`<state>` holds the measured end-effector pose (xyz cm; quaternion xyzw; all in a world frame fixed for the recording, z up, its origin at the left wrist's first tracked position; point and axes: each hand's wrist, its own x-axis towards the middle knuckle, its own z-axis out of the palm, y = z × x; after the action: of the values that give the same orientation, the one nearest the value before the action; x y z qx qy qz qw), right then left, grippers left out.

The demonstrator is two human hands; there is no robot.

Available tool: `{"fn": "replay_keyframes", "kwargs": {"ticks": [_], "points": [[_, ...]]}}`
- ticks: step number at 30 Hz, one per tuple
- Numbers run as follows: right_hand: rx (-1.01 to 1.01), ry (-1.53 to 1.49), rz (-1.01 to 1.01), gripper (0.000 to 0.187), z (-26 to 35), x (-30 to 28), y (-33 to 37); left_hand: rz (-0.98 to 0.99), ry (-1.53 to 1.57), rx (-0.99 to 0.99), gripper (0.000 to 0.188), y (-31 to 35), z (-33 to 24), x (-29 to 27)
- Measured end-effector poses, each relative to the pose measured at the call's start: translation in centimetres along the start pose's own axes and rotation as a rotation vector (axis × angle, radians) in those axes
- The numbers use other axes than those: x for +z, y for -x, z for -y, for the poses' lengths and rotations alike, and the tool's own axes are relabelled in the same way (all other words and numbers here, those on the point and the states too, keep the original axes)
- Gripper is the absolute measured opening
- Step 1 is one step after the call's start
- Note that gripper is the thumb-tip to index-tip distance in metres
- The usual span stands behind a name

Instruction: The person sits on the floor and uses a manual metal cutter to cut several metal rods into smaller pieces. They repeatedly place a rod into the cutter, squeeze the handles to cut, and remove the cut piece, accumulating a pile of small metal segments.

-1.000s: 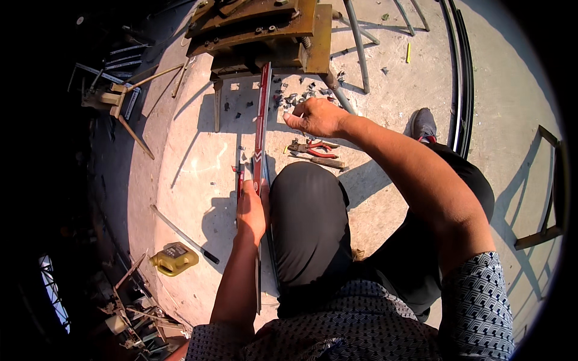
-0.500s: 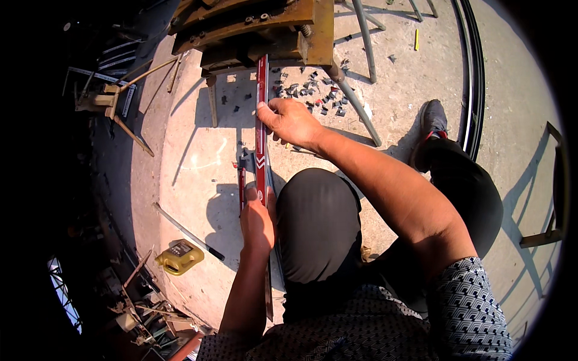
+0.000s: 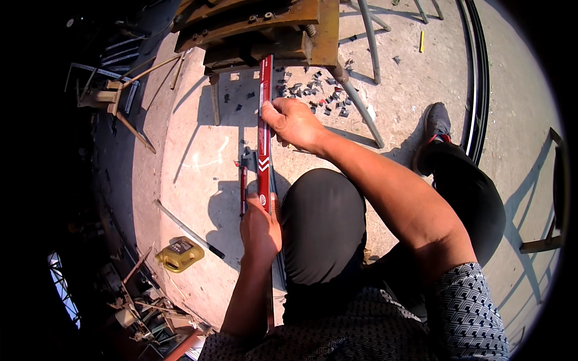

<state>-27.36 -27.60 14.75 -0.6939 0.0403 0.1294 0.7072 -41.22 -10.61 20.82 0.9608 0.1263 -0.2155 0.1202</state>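
Observation:
A long, narrow strip with a red face and white marks [image 3: 264,147] runs from under the rusty metal press [image 3: 295,45] back toward me. Both of my hands grip it. My right hand [image 3: 292,122] pinches its upper part, thumb on the red face, not far from the press. Lower down, beside my knee, my left hand [image 3: 261,225] is wrapped round the same strip. The strip's far end meets the lower edge of the press, and whether it goes inside I cannot tell. A thin red piece [image 3: 244,186] shows just left of the strip, near my left hand.
Small dark scraps [image 3: 313,90] lie scattered on the concrete below the press. A metal leg [image 3: 364,114] slants down on the right. At lower left are a gold jug [image 3: 180,254] and a grey rod [image 3: 189,228]. Long black profiles [image 3: 475,78] lie far right.
The strip has turned so more of its red face shows. My left hand has shifted slightly right with it; my right hand keeps its hold. The whole view has moved a little.

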Motion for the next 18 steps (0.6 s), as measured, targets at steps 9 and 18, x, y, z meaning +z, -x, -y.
{"fn": "replay_keyframes", "kwargs": {"ticks": [9,18], "points": [[0.008,-0.072,0.03,0.057,0.6,-0.5,0.5,0.006,-0.077,0.021,0.05,1.5,-1.3,-1.3],[0.029,-0.123,0.032,0.056,1.0,-0.8,0.8,-0.013,-0.057,0.06,0.051,2.7,-1.9,-2.1]]}}
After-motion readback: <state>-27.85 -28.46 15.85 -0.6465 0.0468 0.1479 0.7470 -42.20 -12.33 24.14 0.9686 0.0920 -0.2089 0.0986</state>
